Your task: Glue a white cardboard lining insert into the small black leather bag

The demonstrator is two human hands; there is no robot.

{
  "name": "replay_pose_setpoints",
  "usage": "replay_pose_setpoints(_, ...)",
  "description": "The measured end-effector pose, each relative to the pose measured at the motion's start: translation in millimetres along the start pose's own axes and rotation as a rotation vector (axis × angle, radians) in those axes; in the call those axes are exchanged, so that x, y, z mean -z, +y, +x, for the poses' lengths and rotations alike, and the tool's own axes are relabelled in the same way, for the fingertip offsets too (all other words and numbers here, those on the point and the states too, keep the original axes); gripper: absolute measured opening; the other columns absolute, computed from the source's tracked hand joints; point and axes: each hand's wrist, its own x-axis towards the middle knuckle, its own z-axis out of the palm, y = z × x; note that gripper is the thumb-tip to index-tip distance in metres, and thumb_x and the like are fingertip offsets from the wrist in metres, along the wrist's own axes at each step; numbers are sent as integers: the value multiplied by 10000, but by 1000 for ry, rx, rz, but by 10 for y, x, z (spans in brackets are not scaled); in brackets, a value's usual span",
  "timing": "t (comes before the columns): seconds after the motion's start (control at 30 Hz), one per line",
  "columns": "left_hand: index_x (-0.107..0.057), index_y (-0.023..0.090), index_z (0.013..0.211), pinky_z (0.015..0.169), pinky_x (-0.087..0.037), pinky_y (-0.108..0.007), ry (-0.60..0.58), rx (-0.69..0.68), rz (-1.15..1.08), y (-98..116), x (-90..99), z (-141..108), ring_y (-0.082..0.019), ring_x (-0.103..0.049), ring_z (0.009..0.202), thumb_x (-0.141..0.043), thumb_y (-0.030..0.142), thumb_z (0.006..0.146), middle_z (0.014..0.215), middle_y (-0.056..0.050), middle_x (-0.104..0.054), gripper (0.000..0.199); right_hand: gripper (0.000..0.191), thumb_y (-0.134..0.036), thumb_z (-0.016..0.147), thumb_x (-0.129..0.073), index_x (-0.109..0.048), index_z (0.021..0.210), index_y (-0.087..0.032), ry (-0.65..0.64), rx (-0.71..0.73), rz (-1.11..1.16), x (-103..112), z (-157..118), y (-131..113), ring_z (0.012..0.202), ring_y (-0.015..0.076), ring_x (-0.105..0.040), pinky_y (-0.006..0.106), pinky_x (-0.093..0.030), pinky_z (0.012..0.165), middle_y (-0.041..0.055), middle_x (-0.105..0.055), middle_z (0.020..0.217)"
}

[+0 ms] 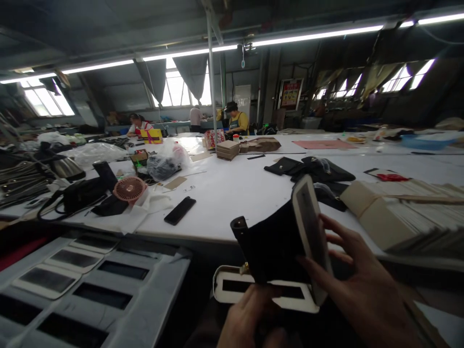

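- At the near edge of the view, left hand [250, 314]: fingers closed on the bottom of a black case [279, 241]; fingertips partly hidden.
- Beside it, right hand [362, 280]: thumb and fingers holding the case's upright cream-edged panel [312, 232].
- Between the hands: the case, open; its cream-rimmed base [235, 292] lies low, with a dark strip inside.
- To the left, near: grey board [152, 299] bearing cream-edged panels [49, 280] and dark rectangles.
- Beyond the hands: white table [232, 193], with a phone [180, 210] and pink fan [130, 189] left of centre.
- Table, right: black pieces [326, 171] near a banded stack of pale sheets [409, 212].
- Further back: small brown stack [228, 150].
- Far side: person in a yellow top [238, 122], head lowered, below a strip light.
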Motion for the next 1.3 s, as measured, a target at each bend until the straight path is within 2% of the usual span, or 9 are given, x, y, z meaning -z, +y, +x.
replay_pose_setpoints(0.17, -625, 266, 1044, 728, -523, -251, 313, 170, 104, -50, 327, -171, -141, -636, 727, -588, 302, 858, 860, -5, -653, 193, 668, -545, 749, -691, -480, 1354, -357, -16, 78, -67, -20, 108, 37, 1051, 266, -630, 435, -559, 904, 14, -568, 1317)
replay_pose_setpoints(0.27, -553, 254, 1169, 740, -545, -272, 467, 251, 118, -133, 501, -167, -169, -655, 833, -647, 363, 835, 1077, -47, -651, 364, 622, -500, 793, -668, -477, 1355, -315, -34, 169, -105, -89, 90, -1, 1097, 260, -599, 441, -528, 964, 40, -562, 1300)
replay_pose_setpoints(0.37, -397, 330, 1367, 751, -563, -288, 527, 197, 125, -136, 623, -52, -159, -651, 872, -682, 345, 820, 1368, -66, -523, 617, 576, -446, 829, -640, -467, 1354, -282, -57, 255, -138, -191, 42, -46, 1149, 255, -572, 421, -523, 980, 59, -561, 1280)
replay_pose_setpoints(0.53, -263, 448, 1439, 704, -556, -273, 467, 109, 97, -57, 767, 228, -90, -617, 720, -689, 315, 814, 1465, -15, -435, 768, 572, -341, 867, -601, -394, 1397, -283, -126, 342, -189, -380, -67, -36, 1247, 230, -520, 376, -513, 1009, 56, -512, 1350)
replay_pose_setpoints(0.67, -463, 306, 1326, 739, -519, -274, 331, 165, 176, -107, 861, 328, -134, -622, 736, -625, 288, 844, 1042, 10, -676, 509, 577, -350, 881, -570, -374, 1417, -262, -141, 420, -259, -467, -151, 89, 1228, 229, -543, 368, -538, 981, 63, -510, 1360)
replay_pose_setpoints(0.83, -602, 237, 953, 654, -430, -253, 128, 273, 307, -197, 852, 310, -159, -584, 711, -558, 205, 812, 783, 24, -638, 151, 588, -334, 867, -546, -383, 1424, -237, -175, 591, -439, -446, -187, 322, 1178, 226, -586, 353, -575, 912, 59, -529, 1364)
replay_pose_setpoints(1.1, -691, 210, 817, 932, -416, -360, 0, 263, 605, -483, 694, 292, -239, -543, 1056, -563, 112, 662, 1072, -54, -657, 224, 700, -275, 693, -658, -465, 1364, -235, -283, 826, -599, -411, -130, 454, 1085, 202, -646, 295, -598, 829, 15, -617, 1297)
replay_pose_setpoints(1.2, -730, 240, 908, 1080, -344, -378, -70, 262, 590, -608, 696, 258, -259, -461, 1253, -578, 96, 642, 1322, -45, -574, 339, 696, -243, 651, -632, -498, 1334, -222, -321, 865, -605, -440, -140, 446, 1016, 206, -678, 299, -613, 773, 29, -646, 1258)
replay_pose_setpoints(1.3, -696, 232, 1064, 1125, -313, -371, -19, 277, 458, -705, 751, 191, -258, -435, 1309, -602, 117, 683, 1399, -70, -516, 409, 682, -225, 655, -637, -509, 1325, -212, -371, 865, -598, -451, -142, 453, 1014, 227, -681, 329, -621, 761, 58, -646, 1259)
